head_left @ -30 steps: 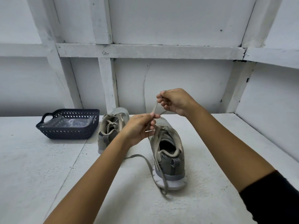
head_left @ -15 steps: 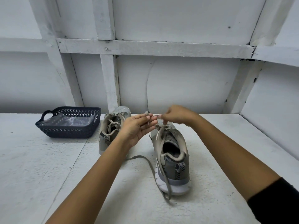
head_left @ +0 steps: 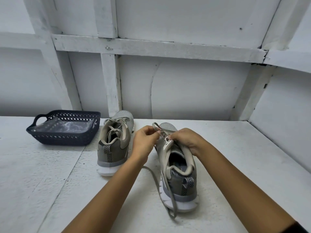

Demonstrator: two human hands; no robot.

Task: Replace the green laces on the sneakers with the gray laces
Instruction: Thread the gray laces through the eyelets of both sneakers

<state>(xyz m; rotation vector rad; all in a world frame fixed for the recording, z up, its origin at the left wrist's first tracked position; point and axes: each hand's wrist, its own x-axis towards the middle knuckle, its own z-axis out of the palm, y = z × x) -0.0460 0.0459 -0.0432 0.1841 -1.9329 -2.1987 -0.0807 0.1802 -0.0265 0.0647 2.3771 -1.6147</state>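
Centre frame: 2 hands work on the sneaker [head_left: 178, 174]. The left hand [head_left: 144, 140] pinches a loop of lace [head_left: 155, 126]; the right hand [head_left: 186, 140] pinches the sneaker's eyelet edge. The lace looks soft, limp and light, so it is probably best gripped close to the eyelet.

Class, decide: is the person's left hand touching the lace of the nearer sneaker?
Touching. The head view shows the left hand pinching the lace above the sneaker.
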